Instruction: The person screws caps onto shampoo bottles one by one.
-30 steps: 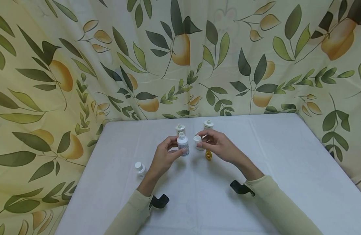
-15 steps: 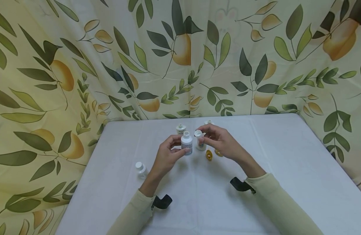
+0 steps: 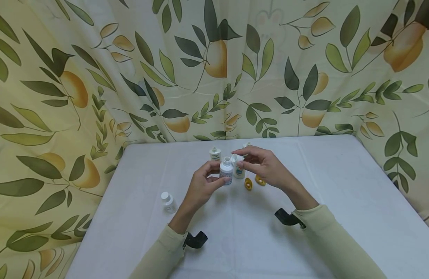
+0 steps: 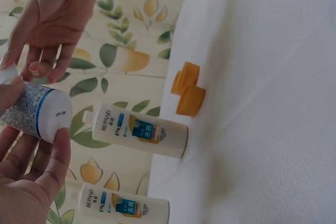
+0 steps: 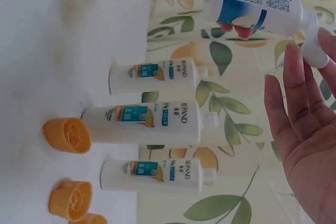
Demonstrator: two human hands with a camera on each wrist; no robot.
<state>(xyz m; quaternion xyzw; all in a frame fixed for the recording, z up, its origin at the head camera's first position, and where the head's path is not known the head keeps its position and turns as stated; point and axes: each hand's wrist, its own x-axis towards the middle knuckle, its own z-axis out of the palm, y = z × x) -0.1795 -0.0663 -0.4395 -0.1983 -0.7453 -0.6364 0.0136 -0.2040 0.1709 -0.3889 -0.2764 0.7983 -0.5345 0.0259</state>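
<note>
My left hand (image 3: pixel 205 183) grips a small white bottle (image 3: pixel 226 173) with a blue-banded label, its neck uncapped and pointing up. Thumb and fingertips of my right hand (image 3: pixel 266 164) pinch a white cap (image 5: pixel 315 53), tilted, its hollow side toward the bottle. In the right wrist view the cap sits right at the bottle's neck. Behind the hands stand three white REPAND bottles, one at the back left (image 3: pixel 215 154), a middle one (image 3: pixel 239 173) just behind the cap, and one at the back right (image 3: pixel 247 145) largely covered by my right hand.
Orange caps (image 3: pixel 248 184) lie on the white-covered table (image 3: pixel 242 240) below my right hand; the right wrist view shows three, one cut off by the frame. Another white bottle (image 3: pixel 169 203), capped, stands left of my left forearm. A leaf-and-fruit patterned curtain (image 3: pixel 186 69) hangs behind the table.
My left hand has carried the small bottle rightward, close to the white cap. The right hand has shifted slightly right and tilted the cap toward the bottle's neck.
</note>
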